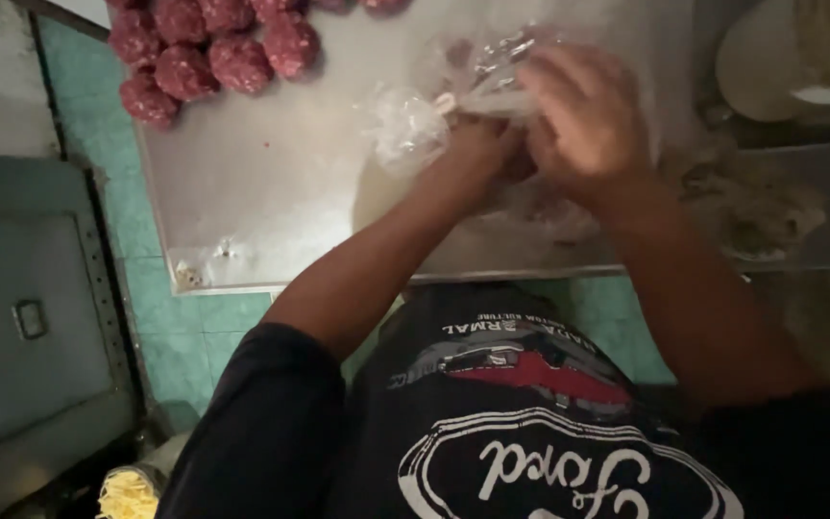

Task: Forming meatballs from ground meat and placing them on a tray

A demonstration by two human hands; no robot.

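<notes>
My left hand (477, 144) and my right hand (588, 115) meet over a metal tray (271, 202), both closed on a crumpled clear plastic wrap (415, 120). The wrap bulges out to the left of my fingers and spreads under my right hand. What lies inside it is hidden by my fingers. Several round raw meatballs (213, 48) sit in a cluster at the tray's far left corner, apart from my hands.
The tray rests on a green tiled counter (184, 336). A grey metal lid with a handle (31, 317) lies at the left. A pale round dish (770, 67) stands at the far right. Yellow shredded food (127, 495) shows at the bottom left.
</notes>
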